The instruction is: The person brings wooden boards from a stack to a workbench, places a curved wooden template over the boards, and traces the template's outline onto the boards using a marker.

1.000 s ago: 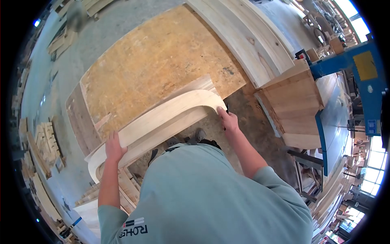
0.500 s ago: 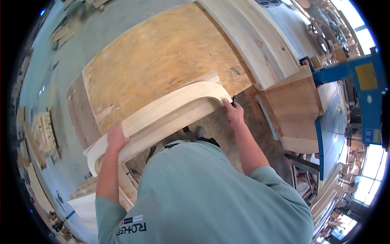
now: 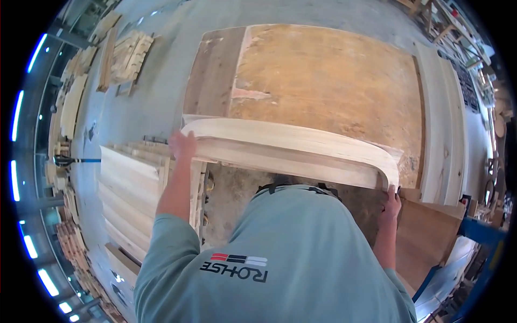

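- Since the earlier frame, the left hand [image 3: 183,145] has shifted outward to the far left end of the curved wooden piece [image 3: 285,132]; the right hand [image 3: 390,206] remains at the right end.
- Both hands hold the piece: the left is closed about its rounded corner, the right pinches the tip with the thumb uppermost.
- Left fingers are blurred, and that hand covers the piece's left tip. Right fingers curl partly out of sight; a dark bit beside them is too small to identify.
- The shirt [image 3: 274,258] hides most of the legs and feet.
- The piece lies along the near edge of a worktable [image 3: 328,70], whose worn yellow-brown top has a darker strip [image 3: 215,70] at left. A pale board [image 3: 397,152] pokes out behind the piece's right end.
- Long boards [image 3: 441,124] run down the table's right side; stacked boards [image 3: 129,188] stand at lower left. Grey floor [image 3: 167,59] spreads beyond, with bright lights at the left rim.
- Compared with before, the view has turned: the piece now slopes down to the right, more of the stack shows, and the blue machine frame [image 3: 482,231] is largely cut off by the dark lens edge.
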{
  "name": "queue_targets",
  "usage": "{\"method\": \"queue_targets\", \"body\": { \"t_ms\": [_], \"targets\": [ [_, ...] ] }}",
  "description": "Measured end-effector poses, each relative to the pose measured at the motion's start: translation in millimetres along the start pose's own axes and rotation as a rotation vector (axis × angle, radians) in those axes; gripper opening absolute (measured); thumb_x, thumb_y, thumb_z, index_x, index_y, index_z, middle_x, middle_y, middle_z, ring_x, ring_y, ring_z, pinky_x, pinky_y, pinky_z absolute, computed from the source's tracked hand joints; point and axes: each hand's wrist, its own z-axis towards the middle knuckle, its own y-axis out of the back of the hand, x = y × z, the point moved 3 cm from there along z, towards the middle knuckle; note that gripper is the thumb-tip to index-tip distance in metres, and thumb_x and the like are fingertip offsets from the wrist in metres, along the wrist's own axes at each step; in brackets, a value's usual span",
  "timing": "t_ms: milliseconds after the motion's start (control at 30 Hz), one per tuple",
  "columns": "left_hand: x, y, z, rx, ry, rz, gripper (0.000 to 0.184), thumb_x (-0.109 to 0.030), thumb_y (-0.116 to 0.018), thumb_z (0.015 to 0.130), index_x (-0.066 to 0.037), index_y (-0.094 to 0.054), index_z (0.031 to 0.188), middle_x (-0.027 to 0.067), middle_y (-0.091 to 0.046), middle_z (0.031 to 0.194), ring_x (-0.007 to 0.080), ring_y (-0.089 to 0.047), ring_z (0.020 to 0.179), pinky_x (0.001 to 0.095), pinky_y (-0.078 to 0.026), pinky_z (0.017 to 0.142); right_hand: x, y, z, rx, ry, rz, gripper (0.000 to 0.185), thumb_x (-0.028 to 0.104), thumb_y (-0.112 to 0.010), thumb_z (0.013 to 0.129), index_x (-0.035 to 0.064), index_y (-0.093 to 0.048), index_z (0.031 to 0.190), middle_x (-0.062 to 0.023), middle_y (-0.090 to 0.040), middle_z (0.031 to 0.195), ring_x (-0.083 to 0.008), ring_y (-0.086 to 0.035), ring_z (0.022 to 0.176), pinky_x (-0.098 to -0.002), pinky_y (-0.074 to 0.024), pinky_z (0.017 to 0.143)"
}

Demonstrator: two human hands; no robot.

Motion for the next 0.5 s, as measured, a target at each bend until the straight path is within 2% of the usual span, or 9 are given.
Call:
{"method": "queue_targets", "body": {
  "t_ms": [33,133,167,233,300,333,367,433,500],
  "targets": [
    [28,-4,11,-0.009,0.102,0.018,0.076,-0.046,-0.066,0.085,0.005,-0.046,0.139,0.0237,-0.05,0.141,0.0391,-0.047,0.13,0.0501,-0.038,0.107,9,-5,-10,0.005,-0.013,-0.028,0.037,0.041,-0.068,0.092,0.0048,-0.066,0.099,-0.0012,-0.061,0.08,-0.0055,-0.046,0.05,-0.021,-0.0313,0.041],
    [92,-34,41,0.115,0.244,-0.13,0.068,-0.046,-0.061,0.087,0.008,-0.056,0.128,0.0247,-0.058,0.131,0.0374,-0.058,0.119,0.0484,-0.044,0.1,18,-7,-17,0.025,0.107,-0.109,0.036,0.043,-0.066,0.093,0.0064,-0.065,0.095,-0.0019,-0.063,0.081,-0.0056,-0.048,0.051,-0.0204,-0.032,0.041],
    [96,-33,38,0.116,0.258,-0.131,0.068,-0.046,-0.061,0.087,0.008,-0.056,0.128,0.0247,-0.058,0.131,0.0374,-0.058,0.119,0.0484,-0.044,0.1,18,-4,-15,0.04,-0.094,-0.035,0.038,0.046,-0.066,0.093,0.0073,-0.064,0.097,-0.0033,-0.065,0.085,-0.0057,-0.048,0.052,-0.0207,-0.0308,0.04],
    [95,-35,27,0.238,0.192,-0.403,0.066,-0.047,-0.059,0.087,0.011,-0.061,0.118,0.0265,-0.064,0.119,0.037,-0.065,0.105,0.0466,-0.05,0.091,17,1,-9,0.066,-0.103,-0.045,0.039,0.047,-0.065,0.093,0.0082,-0.063,0.099,-0.0037,-0.066,0.086,-0.0059,-0.046,0.05,-0.021,-0.0295,0.04],
    [108,-59,36,0.213,0.2,-0.483,0.067,-0.048,-0.06,0.086,0.012,-0.061,0.117,0.0264,-0.066,0.114,0.036,-0.066,0.101,0.0457,-0.051,0.087,18,0,-9,0.083,-0.114,-0.055,0.04,0.048,-0.065,0.093,0.0091,-0.062,0.102,-0.0042,-0.066,0.088,-0.006,-0.043,0.049,-0.0212,-0.0283,0.039],
    [117,-71,40,0.186,0.199,-0.558,0.068,-0.049,-0.061,0.086,0.013,-0.061,0.117,0.0262,-0.067,0.109,0.0351,-0.067,0.098,0.0447,-0.051,0.084,18,-1,-10,0.065,-0.097,-0.006,0.039,0.047,-0.066,0.093,0.0086,-0.062,0.099,-0.0019,-0.062,0.078,-0.006,-0.041,0.046,-0.0225,-0.025,0.037],
    [108,-59,29,0.187,0.21,-0.557,0.068,-0.049,-0.061,0.086,0.013,-0.061,0.117,0.0262,-0.067,0.109,0.0351,-0.067,0.098,0.0447,-0.051,0.084,20,-4,-12,0.05,-0.082,0.044,0.037,0.045,-0.066,0.093,0.008,-0.062,0.096,0.0003,-0.057,0.068,-0.006,-0.038,0.043,-0.0237,-0.0216,0.035],
    [67,-7,-4,0.212,0.248,-0.605,0.064,-0.046,-0.064,0.085,0.011,-0.063,0.115,0.0236,-0.068,0.101,0.0304,-0.068,0.094,0.0428,-0.052,0.077,24,-6,-16,0.041,-0.123,0.067,0.037,0.045,-0.066,0.093,0.0086,-0.062,0.098,0.0005,-0.056,0.069,-0.0061,-0.037,0.043,-0.0233,-0.0216,0.036],
    [82,-28,7,0.183,0.211,-0.582,0.061,-0.044,-0.065,0.086,0.01,-0.064,0.112,0.0218,-0.069,0.098,0.0288,-0.068,0.09,0.0413,-0.053,0.074,22,-3,-15,0.027,-0.158,0.097,0.037,0.045,-0.065,0.094,0.0092,-0.061,0.1,0.0008,-0.056,0.069,-0.0061,-0.036,0.043,-0.023,-0.0216,0.036]
  ]
}}
